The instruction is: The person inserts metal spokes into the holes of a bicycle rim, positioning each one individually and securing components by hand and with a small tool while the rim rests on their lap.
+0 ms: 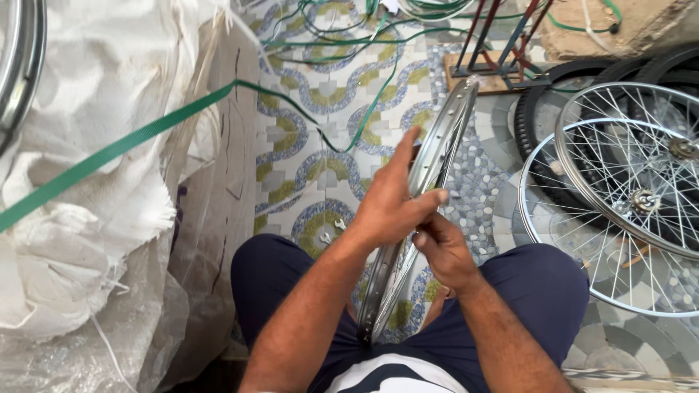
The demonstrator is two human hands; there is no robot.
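1. One bare bicycle rim (441, 138), chrome, no spokes, stands on edge between the person's knees. Lower arc sits down at the lap, upper arc leans away over the floor. Edge-on to the camera, so the inner channel and its spoke holes face the hands.
2. Left hand (389, 204): palm and thumb pressed on the rim's left flank, fingers stretched up along it. Flat bracing hold, grip mostly open, not wrapped round. Probably steadies the rim against tipping.
3. Right hand (440, 247): fingers curled in tight at the rim's inner side, just below the left thumb. Grip looks closed on something small; can't tell what, it's hidden by the fingers.
4. Knees in dark trousers flank the rim, acting as a clamp.
5. Small spanner (340, 224) lies on the patterned tile floor (320, 94) just ahead of the left knee, within reach.
6. Spoked wheels (626, 196) lie stacked flat to the right, partly over black tyres (535, 116).
7. White sacking (95, 182) with a green strap (109, 154) fills the left.
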